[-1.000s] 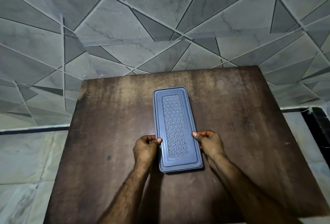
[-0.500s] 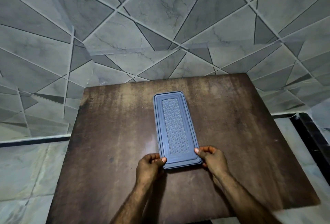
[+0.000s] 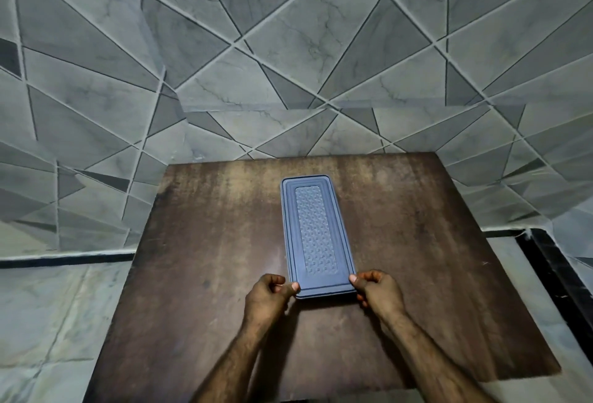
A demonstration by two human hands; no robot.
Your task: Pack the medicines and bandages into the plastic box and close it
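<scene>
Head view: my left hand [image 3: 268, 295] and right hand [image 3: 378, 290] pinch the near corners of the lidded plastic box [image 3: 316, 235] on the counter [image 3: 199, 258]; closing step, I judge; next, press the lid seated.

A: The scene is dim and bluish-grey, with the brightest patch on the far half of the table [image 3: 385, 210], where a pale sheen lies on the brown top.

B: So the light seems to fall from above and ahead. The forearms throw soft, dark shadows on the near part of the table, and shadow also pools just below the plastic box [image 3: 316, 235].

A: The box lid catches a faint sheen on its patterned middle, but without hard glare.

B: The wide lens bends the tiled wall [image 3: 288, 49]: its lines splay towards the corners. Detail there looks smeared, while the centre is fairly sharp.
</scene>
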